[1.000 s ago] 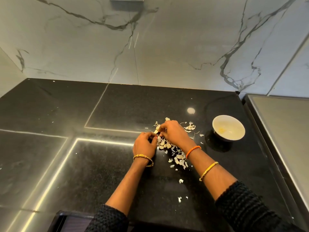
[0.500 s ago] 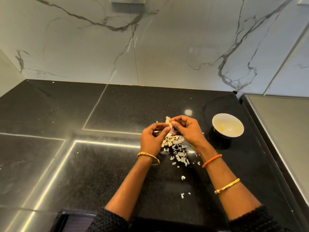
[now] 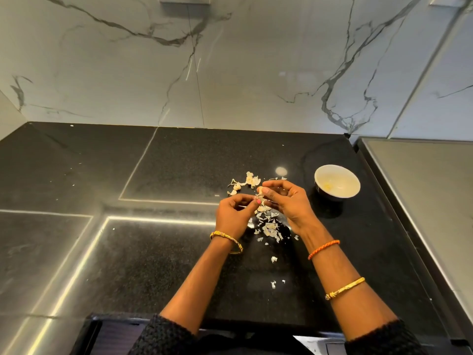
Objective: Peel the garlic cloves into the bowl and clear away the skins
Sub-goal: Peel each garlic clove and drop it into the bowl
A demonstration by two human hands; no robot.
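Because a garlic clove is small, light and firm under a papery, brittle skin that tears in flakes, it is probably best pinched by its ends while a nail lifts the loose skin edge. In the head view, the small pale garlic clove [image 3: 260, 190] sits between the two hands, left of the white round ceramic bowl [image 3: 337, 182] and above the heap of skins. The right hand [image 3: 286, 203] pinches it in curled fingertips; the left hand [image 3: 234, 215], fingers curled, pinches what looks like a strip of skin. The clove looks cream-white, partly hidden. Pale papery garlic skins [image 3: 268, 226] lie scattered on the black speckled stone countertop [image 3: 153, 252], left of the bowl, which holds something yellowish.
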